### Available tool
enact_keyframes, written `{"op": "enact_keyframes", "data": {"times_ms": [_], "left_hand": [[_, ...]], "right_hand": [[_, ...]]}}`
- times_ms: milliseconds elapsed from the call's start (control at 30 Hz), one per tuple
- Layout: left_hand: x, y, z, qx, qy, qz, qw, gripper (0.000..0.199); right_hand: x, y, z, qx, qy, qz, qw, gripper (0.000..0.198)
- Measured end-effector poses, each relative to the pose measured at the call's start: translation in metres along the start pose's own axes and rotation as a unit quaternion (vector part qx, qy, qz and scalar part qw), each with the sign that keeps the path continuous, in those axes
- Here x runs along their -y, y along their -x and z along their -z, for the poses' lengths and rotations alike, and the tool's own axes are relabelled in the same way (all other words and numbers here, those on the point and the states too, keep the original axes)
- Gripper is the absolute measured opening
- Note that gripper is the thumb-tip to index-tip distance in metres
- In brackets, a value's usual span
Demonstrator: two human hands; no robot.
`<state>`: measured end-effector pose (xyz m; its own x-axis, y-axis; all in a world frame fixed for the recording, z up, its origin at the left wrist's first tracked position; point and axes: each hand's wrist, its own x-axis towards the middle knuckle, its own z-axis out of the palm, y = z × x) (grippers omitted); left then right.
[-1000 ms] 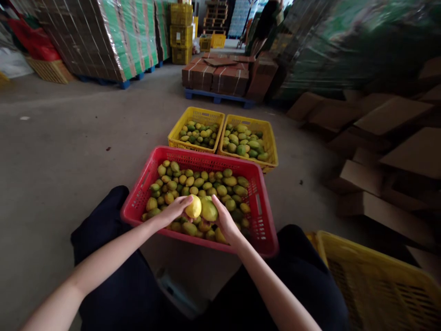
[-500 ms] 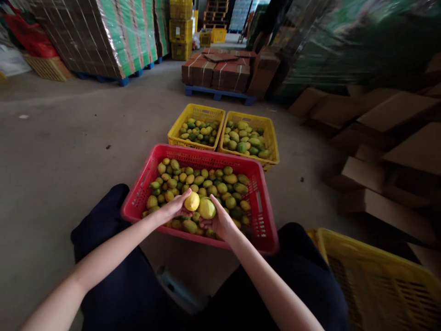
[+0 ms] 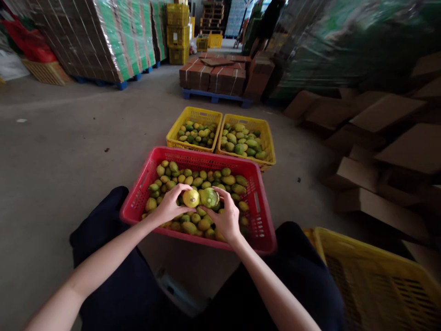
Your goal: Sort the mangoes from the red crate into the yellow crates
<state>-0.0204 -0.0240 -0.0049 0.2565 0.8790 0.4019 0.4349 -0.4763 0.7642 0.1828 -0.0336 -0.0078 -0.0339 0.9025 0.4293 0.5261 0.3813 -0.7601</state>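
A round yellow citrus fruit (image 3: 191, 198) and a round yellow-green citrus fruit (image 3: 210, 197) sit side by side above a slotted red plastic crate (image 3: 260, 220) of similar fruit (image 3: 189, 227). The left hand (image 3: 168, 204) curls around the first, the right hand (image 3: 227, 218) around the second, apparently gripping their sides to leave the ends visible. Just beyond stand two yellow plastic crates (image 3: 188, 115), seemingly within reach.

The grey floor (image 3: 69, 138) carries a red crate (image 3: 140, 187), yellow crates (image 3: 267, 138) and blue pallets (image 3: 215, 97).
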Motion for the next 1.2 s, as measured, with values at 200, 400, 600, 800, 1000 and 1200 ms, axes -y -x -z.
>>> {"op": "enact_keyframes", "data": {"times_ms": [200, 400, 600, 800, 1000, 1200], "left_hand": [[-0.002, -0.001, 0.003, 0.001, 0.058, 0.044, 0.997, 0.052], [0.001, -0.004, 0.003, 0.008, 0.32, 0.212, 0.924, 0.061], [0.002, -0.008, 0.006, -0.023, 0.461, 0.355, 0.813, 0.044], [-0.002, -0.006, 0.005, -0.013, 0.487, 0.38, 0.787, 0.038], [-0.002, -0.003, -0.004, -0.001, 0.503, 0.377, 0.778, 0.036], [0.001, 0.003, -0.016, -0.004, 0.401, 0.319, 0.858, 0.065]], "right_hand": [[0.003, -0.001, 0.002, -0.012, -0.064, -0.015, 0.998, 0.049], [0.004, -0.01, 0.006, 0.051, -0.256, -0.162, 0.952, 0.052], [-0.002, -0.01, 0.003, 0.063, -0.398, -0.28, 0.871, 0.037], [-0.006, -0.009, -0.002, 0.079, -0.457, -0.349, 0.814, 0.039], [-0.01, -0.009, -0.008, 0.079, -0.461, -0.365, 0.805, 0.041], [-0.005, -0.006, -0.011, 0.103, -0.442, -0.372, 0.81, 0.039]]}}
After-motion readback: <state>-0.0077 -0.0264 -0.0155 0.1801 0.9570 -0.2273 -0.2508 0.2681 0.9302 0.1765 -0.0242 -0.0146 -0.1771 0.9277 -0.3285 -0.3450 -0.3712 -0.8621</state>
